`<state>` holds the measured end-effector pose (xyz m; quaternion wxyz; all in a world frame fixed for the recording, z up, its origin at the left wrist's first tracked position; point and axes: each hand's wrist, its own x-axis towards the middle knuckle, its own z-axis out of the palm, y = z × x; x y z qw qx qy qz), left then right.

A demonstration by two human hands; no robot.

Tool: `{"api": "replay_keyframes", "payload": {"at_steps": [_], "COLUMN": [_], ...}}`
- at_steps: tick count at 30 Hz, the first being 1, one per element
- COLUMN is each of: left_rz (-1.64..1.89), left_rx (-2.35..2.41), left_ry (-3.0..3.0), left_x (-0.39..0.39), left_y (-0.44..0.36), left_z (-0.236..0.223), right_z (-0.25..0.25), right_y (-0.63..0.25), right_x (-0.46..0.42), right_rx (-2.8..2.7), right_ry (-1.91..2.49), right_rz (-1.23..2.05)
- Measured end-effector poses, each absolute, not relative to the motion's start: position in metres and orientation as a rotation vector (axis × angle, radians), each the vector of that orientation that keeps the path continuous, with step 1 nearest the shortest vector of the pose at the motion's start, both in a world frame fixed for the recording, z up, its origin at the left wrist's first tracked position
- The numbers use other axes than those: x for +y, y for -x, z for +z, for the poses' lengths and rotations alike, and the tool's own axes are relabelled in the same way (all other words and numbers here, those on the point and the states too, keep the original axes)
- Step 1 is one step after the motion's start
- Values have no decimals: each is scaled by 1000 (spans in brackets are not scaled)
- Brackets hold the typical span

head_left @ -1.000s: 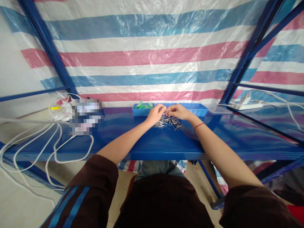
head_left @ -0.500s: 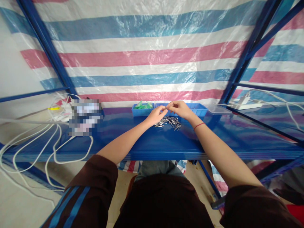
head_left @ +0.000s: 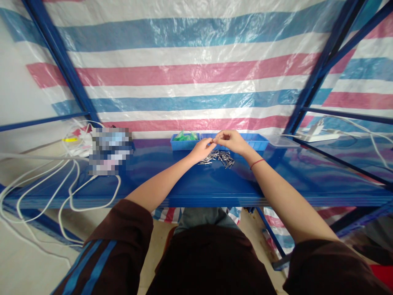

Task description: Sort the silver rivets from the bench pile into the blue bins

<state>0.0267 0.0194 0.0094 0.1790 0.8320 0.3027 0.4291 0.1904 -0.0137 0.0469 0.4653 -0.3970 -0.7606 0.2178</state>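
My left hand [head_left: 202, 150] and my right hand [head_left: 229, 140] meet fingertip to fingertip above the blue table [head_left: 215, 184]. Both are closed in a pinch, and whatever lies between the fingers is too small to make out. Right below them a loose pile of small metal screw-like pieces [head_left: 225, 159] is spread on the tabletop. Just behind my left hand stands a blue bin [head_left: 185, 145] with green plastic packets [head_left: 186, 136] in it. Behind my right hand is a longer blue bin [head_left: 258, 143], partly covered by that hand.
White cables [head_left: 73, 196] hang over the table's left edge, near a pixelated patch [head_left: 111, 151]. A clear plastic lid [head_left: 284, 141] lies right of the bins. Farther right is a white power strip [head_left: 319, 134]. Blue frame posts [head_left: 325, 61] and a striped plastic sheet [head_left: 196, 76] enclose the back.
My right fingertips have shifted slightly left and down, closer against the left fingertips. The pile and the bins look the same.
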Motion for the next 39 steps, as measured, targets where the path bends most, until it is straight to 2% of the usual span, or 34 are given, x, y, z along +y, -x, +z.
{"api": "replay_keyframes", "payload": {"at_steps": [9, 13, 16, 21, 24, 27, 34, 39], "left_rz": [1470, 1446, 1270, 771, 504, 424, 464, 409], "left_rx": [875, 981, 1066, 1052, 1070, 1047, 1034, 1089], "left_ry": [-2226, -2254, -2361, -2747, -2816, -2856, -2904, -2918], "left_x": [20, 18, 17, 8, 0, -3, -3, -11], "left_y": [-22, -22, -21, -19, -20, -21, -21, -24], "left_z": [13, 15, 12, 10, 12, 15, 14, 15], "right_z": [46, 45, 47, 44, 39, 38, 35, 32], "right_y": [-195, -197, -201, -225, -238, -238, -208, -200], "right_x": [-10, -8, -5, 3, 7, 8, 2, 1], "right_rx": [-1913, -1916, -1717, -1097, -1018, -1181, -1997, -2123], "right_ry": [978, 1095, 1207, 1418, 1544, 1600, 1571, 1447], "right_rz": [413, 469, 530, 535, 549, 497, 170, 148]}}
